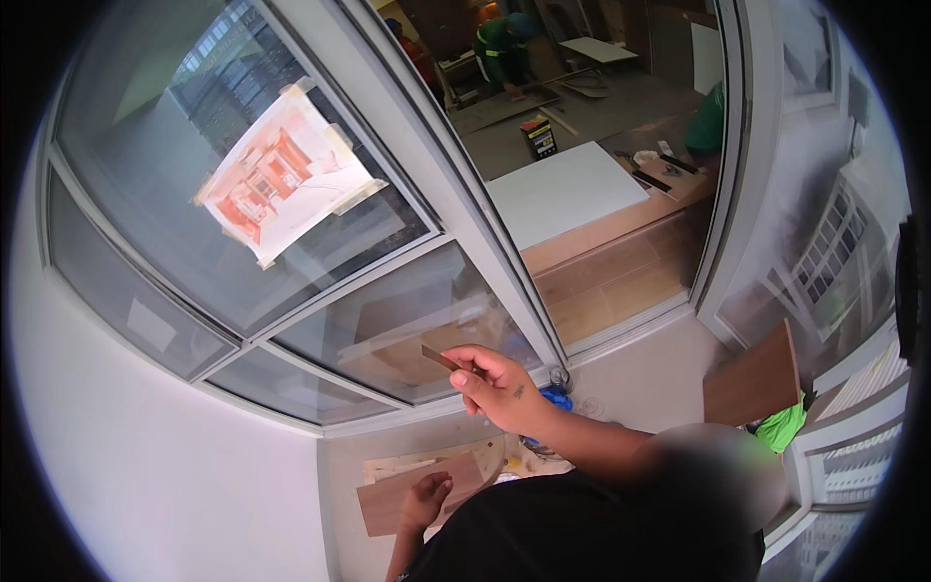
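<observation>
My right hand (490,388) grips a thin brown strip (434,354) between thumb and fingers, held up in front of the lower glass panes of the framed partition (417,310). My left hand (427,500) is lower down, beside my black shirt, with its fingers curled; whether anything is in them is hidden. Beneath it lies a brown wood-look board (383,509) on the floor, with other pieces and a blue item (555,398) partly behind my right arm.
A taped reddish drawing (281,175) hangs on the glass. Through the open doorway are a white panel (562,194), a black-and-yellow container (538,138) and co-workers (504,53) among boards. At right, a brown board (747,378) leans near green cloth (781,427); a white wall (165,456) is at left.
</observation>
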A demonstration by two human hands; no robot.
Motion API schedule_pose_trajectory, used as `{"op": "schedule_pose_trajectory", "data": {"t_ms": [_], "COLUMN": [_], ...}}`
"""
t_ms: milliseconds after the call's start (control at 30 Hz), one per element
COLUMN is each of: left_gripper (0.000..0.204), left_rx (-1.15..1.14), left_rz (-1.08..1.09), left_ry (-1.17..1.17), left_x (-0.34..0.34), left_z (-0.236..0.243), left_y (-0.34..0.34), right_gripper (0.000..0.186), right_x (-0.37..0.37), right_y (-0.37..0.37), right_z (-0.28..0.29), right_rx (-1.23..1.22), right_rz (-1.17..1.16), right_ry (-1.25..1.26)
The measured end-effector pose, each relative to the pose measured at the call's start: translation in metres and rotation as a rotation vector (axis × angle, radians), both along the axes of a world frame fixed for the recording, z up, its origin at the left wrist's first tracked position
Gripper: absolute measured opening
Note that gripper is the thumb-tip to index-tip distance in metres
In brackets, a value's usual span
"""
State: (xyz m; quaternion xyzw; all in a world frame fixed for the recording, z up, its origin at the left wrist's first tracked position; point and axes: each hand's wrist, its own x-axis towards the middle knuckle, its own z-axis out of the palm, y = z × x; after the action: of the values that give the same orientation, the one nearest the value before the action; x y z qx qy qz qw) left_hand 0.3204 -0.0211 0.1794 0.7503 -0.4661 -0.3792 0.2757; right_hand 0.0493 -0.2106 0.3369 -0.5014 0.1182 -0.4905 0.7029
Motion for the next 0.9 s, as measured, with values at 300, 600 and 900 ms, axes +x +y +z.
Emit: {"op": "schedule_pose_trajectory", "data": {"t_ms": [300, 600, 900], "left_gripper": [0.048, 0.055, 0.028], "left_rx": [-0.14, -0.174, -0.153], "left_rz": [-0.21, -0.334, -0.215], "left_ry": [0.248, 0.6, 0.517], "left_x": [-0.036, -0.069, -0.064], "left_z": [0.021, 0.057, 0.045], "left_y": [-0.037, -0.05, -0.041], "right_gripper": [0.032, 0.027, 0.022], "right_x": [0.007, 0.01, -0.005], "right_y": [-0.01, -0.031, -0.052], "right_z": [-0.004, 0.028, 0.045], "right_rx": [0.059, 0.219, 0.271], "right_rz": [-0.079, -0.19, -0.252], "right_ry": [-0.211, -0.529, -0.636]}}
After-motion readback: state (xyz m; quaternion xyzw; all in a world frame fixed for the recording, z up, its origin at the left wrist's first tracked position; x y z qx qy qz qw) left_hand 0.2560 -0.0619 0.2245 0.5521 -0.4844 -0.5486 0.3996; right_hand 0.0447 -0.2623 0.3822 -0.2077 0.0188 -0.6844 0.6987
